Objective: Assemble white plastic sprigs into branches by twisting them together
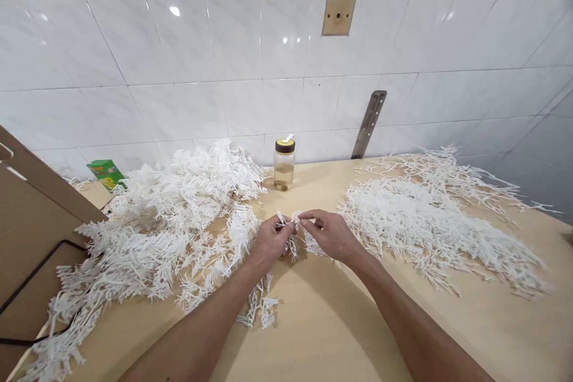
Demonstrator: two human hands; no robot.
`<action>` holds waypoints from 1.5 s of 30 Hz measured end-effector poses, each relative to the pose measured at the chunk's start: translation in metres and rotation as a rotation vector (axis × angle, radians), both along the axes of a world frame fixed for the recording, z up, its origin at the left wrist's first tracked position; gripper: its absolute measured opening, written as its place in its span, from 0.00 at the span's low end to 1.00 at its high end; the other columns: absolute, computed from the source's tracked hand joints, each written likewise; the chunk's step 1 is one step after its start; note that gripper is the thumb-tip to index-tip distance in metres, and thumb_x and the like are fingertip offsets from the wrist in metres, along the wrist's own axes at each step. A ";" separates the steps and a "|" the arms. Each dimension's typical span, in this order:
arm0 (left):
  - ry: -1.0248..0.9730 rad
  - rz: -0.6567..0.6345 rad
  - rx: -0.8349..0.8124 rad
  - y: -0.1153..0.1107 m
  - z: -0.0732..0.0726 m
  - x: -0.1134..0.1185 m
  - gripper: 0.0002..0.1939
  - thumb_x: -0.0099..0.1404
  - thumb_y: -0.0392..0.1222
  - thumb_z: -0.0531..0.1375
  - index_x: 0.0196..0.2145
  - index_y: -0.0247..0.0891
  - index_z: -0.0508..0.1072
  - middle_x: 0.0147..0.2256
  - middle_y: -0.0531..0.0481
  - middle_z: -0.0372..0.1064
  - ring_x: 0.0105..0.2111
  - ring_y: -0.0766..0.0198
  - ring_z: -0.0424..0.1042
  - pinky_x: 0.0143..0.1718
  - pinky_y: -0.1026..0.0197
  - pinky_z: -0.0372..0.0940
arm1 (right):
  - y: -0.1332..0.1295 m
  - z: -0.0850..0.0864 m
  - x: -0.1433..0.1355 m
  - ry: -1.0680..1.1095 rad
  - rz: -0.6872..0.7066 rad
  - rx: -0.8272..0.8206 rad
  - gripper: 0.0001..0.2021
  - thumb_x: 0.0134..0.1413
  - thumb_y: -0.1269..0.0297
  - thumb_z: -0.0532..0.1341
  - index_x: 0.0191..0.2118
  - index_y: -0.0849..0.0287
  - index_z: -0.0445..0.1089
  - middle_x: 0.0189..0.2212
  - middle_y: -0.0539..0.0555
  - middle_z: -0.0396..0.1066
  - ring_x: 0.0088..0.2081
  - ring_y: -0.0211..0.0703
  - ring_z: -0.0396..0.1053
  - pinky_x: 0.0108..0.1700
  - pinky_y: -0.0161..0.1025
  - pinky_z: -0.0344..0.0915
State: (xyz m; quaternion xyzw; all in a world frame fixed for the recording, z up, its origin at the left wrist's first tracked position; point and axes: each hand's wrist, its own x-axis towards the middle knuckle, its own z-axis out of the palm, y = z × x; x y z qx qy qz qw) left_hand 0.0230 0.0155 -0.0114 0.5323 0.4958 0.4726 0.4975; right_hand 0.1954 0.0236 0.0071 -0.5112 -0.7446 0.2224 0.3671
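Both hands meet over the middle of the table. My left hand (272, 237) is closed around a small white branching plastic sprig (293, 246), whose thin twigs stick out above and below the fingers. My right hand (329, 233) pinches at the sprig's upper end with thumb and forefinger; the exact spot is too small to make out. To the left lies a big tangled heap of similar white sprigs (179, 191). A second, flatter pile of white sprigs (425, 227) spreads out on the right. A few loose sprigs (259, 304) lie below my left wrist.
A clear bottle with a dark-rimmed yellow lid (285, 170) stands behind my hands. A green box (106, 174) and a cardboard box (40, 209) are at left. A metal bracket (369, 124) leans against the tiled wall (233, 36). Thinner white stems (465, 179) lie at back right.
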 end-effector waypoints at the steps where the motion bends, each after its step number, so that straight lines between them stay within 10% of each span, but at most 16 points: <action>1: 0.010 -0.002 0.012 0.001 -0.001 0.000 0.13 0.58 0.49 0.62 0.32 0.35 0.73 0.25 0.52 0.71 0.14 0.73 0.59 0.16 0.68 0.55 | -0.002 -0.001 -0.006 -0.011 0.038 -0.018 0.13 0.58 0.59 0.56 0.41 0.56 0.77 0.38 0.54 0.79 0.36 0.45 0.74 0.39 0.40 0.67; 20: 0.403 0.009 0.246 0.005 -0.004 0.000 0.10 0.63 0.42 0.55 0.26 0.37 0.69 0.24 0.52 0.68 0.26 0.64 0.65 0.29 0.63 0.57 | -0.007 -0.007 -0.011 -0.215 -0.036 0.131 0.08 0.56 0.67 0.56 0.31 0.59 0.73 0.30 0.53 0.75 0.30 0.41 0.69 0.36 0.37 0.60; 29: 0.141 -0.031 0.176 0.002 -0.002 0.000 0.11 0.62 0.46 0.57 0.28 0.36 0.71 0.23 0.54 0.67 0.24 0.66 0.64 0.29 0.64 0.59 | -0.009 -0.001 -0.007 -0.081 -0.006 -0.079 0.10 0.56 0.61 0.57 0.30 0.57 0.74 0.25 0.50 0.74 0.24 0.38 0.66 0.28 0.35 0.58; 37: 0.443 0.123 0.246 0.010 -0.008 0.002 0.10 0.62 0.42 0.57 0.25 0.38 0.66 0.23 0.54 0.65 0.25 0.66 0.61 0.29 0.63 0.55 | -0.017 -0.010 -0.024 -0.145 -0.025 0.067 0.07 0.55 0.70 0.55 0.27 0.58 0.66 0.26 0.52 0.69 0.28 0.40 0.64 0.32 0.36 0.58; 45: 0.024 0.067 0.060 0.014 -0.005 -0.006 0.12 0.59 0.49 0.61 0.28 0.36 0.70 0.22 0.54 0.64 0.21 0.69 0.62 0.22 0.66 0.57 | -0.020 -0.004 -0.030 0.071 0.033 0.126 0.08 0.59 0.64 0.55 0.31 0.58 0.67 0.27 0.51 0.71 0.27 0.38 0.65 0.31 0.35 0.61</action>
